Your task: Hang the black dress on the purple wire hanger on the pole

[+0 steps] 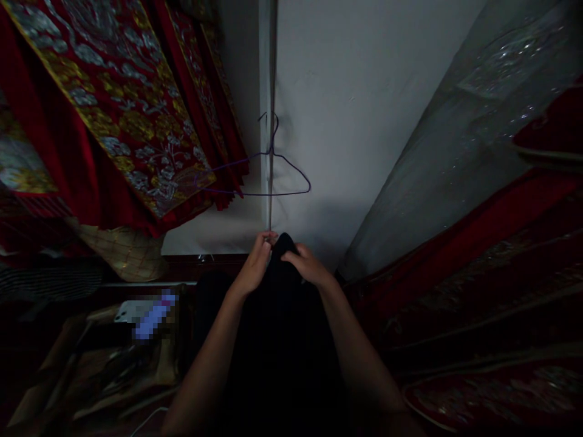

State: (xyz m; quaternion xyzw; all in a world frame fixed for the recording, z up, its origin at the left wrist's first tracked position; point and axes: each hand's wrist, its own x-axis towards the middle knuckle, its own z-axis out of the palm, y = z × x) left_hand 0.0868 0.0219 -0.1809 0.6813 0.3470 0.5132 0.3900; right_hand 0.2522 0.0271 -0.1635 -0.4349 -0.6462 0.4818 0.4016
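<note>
Both my hands grip the top of a black garment point(282, 315) that hangs down between my forearms. My left hand point(255, 264) is closed on its upper left edge, fingers pinched near a thin vertical pole point(269, 200). On the upper right edge my right hand point(306, 264) is closed, fingers curled over the cloth. Just above my hands a purple wire hanger point(268, 176) hangs empty against the white wall point(355, 109).
Red garments with gold and silver embroidery point(118, 103) hang at the left. A grey sequined garment point(460, 158) and further red embroidered ones point(492, 261) fill the right. Cardboard boxes with clutter point(113, 364) sit low on the left in dim light.
</note>
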